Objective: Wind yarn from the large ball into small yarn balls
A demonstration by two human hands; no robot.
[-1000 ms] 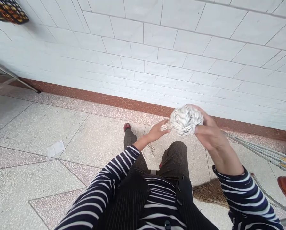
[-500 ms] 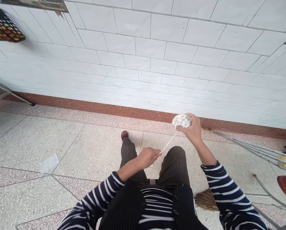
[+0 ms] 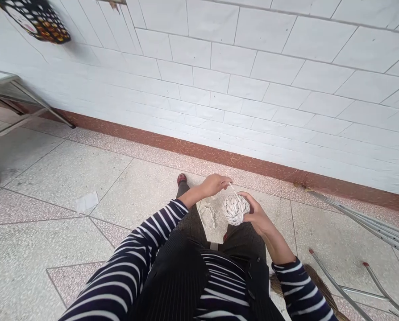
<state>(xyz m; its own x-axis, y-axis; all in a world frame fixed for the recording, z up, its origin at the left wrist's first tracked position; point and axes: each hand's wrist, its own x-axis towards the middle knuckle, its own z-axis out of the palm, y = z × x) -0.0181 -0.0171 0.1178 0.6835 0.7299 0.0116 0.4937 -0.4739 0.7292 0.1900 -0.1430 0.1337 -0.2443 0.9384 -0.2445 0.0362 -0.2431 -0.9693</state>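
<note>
A ball of white yarn (image 3: 234, 209), flecked with dark strands, sits in my right hand (image 3: 255, 216), whose fingers wrap its right side. My left hand (image 3: 216, 185) pinches the yarn strand (image 3: 233, 189) just above and left of the ball. The strand runs a short way from the pinched fingertips to the top of the ball. Below my left hand, a loose heap of pale yarn (image 3: 209, 216) lies on the floor between my legs.
A white tiled wall (image 3: 219, 102) rises in front. A metal-framed table (image 3: 15, 89) stands at left under a hanging patterned bag (image 3: 39, 20). White paper (image 3: 87, 203) lies on the floor. At right are metal poles (image 3: 363, 218), chair legs (image 3: 347, 290) and a broom (image 3: 315, 285).
My right hand has brought the ball down and left, turning it. My left hand has risen up and slightly right, and the strand between them is shorter. The view has shifted.
</note>
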